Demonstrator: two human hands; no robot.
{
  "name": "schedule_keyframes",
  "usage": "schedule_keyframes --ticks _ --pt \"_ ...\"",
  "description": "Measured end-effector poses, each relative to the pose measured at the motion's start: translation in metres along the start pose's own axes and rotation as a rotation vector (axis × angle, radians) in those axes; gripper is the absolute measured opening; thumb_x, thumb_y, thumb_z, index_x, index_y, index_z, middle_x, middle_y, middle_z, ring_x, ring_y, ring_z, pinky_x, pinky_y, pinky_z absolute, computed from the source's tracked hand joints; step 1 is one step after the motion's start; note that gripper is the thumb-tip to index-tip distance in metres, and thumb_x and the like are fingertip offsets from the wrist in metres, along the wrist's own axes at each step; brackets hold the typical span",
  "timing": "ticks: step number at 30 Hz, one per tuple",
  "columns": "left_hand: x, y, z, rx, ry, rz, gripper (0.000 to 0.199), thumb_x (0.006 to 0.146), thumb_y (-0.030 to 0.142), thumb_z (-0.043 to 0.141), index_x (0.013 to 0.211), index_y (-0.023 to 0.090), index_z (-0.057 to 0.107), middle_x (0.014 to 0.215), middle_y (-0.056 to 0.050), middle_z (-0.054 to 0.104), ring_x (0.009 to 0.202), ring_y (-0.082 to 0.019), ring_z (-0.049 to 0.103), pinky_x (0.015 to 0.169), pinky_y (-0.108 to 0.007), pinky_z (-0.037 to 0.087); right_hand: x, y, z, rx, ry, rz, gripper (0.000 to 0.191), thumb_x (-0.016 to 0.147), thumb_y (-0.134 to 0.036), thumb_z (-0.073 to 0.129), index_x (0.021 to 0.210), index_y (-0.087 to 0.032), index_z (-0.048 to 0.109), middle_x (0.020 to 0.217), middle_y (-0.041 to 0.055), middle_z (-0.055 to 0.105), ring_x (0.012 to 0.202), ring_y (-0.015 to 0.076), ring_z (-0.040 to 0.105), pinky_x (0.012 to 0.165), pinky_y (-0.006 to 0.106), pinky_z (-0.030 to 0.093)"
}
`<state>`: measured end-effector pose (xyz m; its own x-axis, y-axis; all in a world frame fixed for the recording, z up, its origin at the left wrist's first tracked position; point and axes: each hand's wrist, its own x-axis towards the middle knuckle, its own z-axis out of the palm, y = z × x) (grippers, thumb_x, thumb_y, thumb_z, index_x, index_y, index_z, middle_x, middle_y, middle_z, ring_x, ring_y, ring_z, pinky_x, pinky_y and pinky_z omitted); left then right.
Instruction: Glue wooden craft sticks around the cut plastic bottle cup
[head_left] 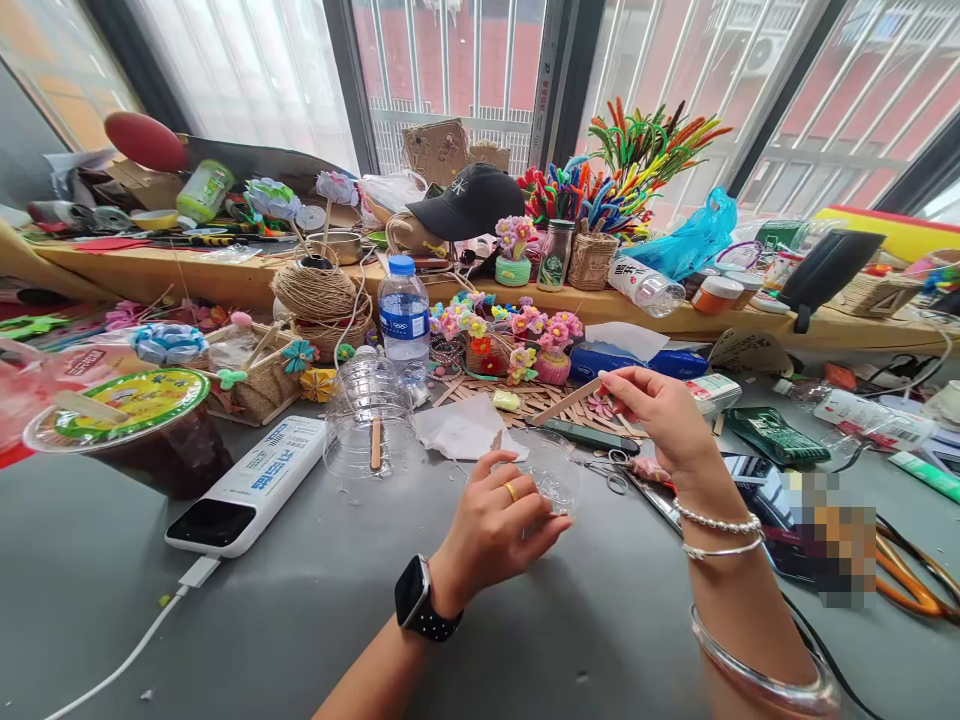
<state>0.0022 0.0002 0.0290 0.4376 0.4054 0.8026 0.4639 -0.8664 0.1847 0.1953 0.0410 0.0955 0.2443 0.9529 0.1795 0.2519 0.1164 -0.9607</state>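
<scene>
My right hand is raised at the right of centre, pinching one end of a flat wooden stick that slants down to the left. Below and to the left, my left hand has its fingers curled around the edge of a clear plastic piece, partly hidden behind the fingers. White tissue lies just beyond that hand. Left of it, a cut clear bottle lies on the table with a wooden stick on it.
Many wooden sticks lie behind the tissue. A white power bank and a drink cup stand left. Scissors, a phone and orange-handled scissors are right. A water bottle stands behind.
</scene>
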Motion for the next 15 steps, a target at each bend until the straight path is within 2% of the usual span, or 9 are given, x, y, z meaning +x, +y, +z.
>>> schedule_keyframes --ticks 4,9,12,15 --pt "0.0 -0.001 0.0 -0.01 0.014 -0.028 0.013 0.074 0.024 0.06 0.063 0.018 0.055 0.053 0.004 0.056 0.055 -0.009 0.049 0.085 -0.032 0.041 -0.002 -0.003 0.002 0.038 -0.03 0.035 0.027 0.062 -0.042 0.064 0.067 -0.016 0.059 0.053 -0.0036 0.051 0.047 0.0048 0.04 0.043 0.019 0.03" --pt "0.001 -0.004 -0.002 -0.035 0.093 -0.133 0.01 0.073 0.02 0.061 0.066 0.018 0.055 0.056 0.003 0.059 0.055 -0.01 0.05 0.081 -0.032 0.042 -0.006 -0.006 0.002 0.069 -0.073 0.063 0.028 0.063 -0.042 0.064 0.065 -0.015 0.057 0.044 -0.0066 0.045 0.039 0.0026 0.035 0.038 0.017 0.026" --pt "0.001 -0.007 -0.004 -0.051 0.133 -0.186 0.009 0.074 0.019 0.06 0.066 0.018 0.055 0.057 0.003 0.059 0.056 -0.01 0.05 0.081 -0.033 0.042 -0.009 -0.008 0.003 0.086 -0.115 0.064 0.028 0.065 -0.042 0.063 0.066 -0.014 0.056 0.047 -0.0047 0.052 0.037 0.002 0.038 0.036 0.016 0.027" --pt "0.002 -0.009 -0.006 -0.066 0.19 -0.252 0.012 0.076 0.019 0.057 0.064 0.018 0.055 0.057 0.002 0.059 0.057 -0.011 0.051 0.079 -0.033 0.044 -0.011 -0.009 0.006 0.14 -0.138 0.114 0.027 0.068 -0.041 0.06 0.072 -0.015 0.054 0.062 0.0008 0.064 0.042 0.0045 0.051 0.039 0.016 0.037"
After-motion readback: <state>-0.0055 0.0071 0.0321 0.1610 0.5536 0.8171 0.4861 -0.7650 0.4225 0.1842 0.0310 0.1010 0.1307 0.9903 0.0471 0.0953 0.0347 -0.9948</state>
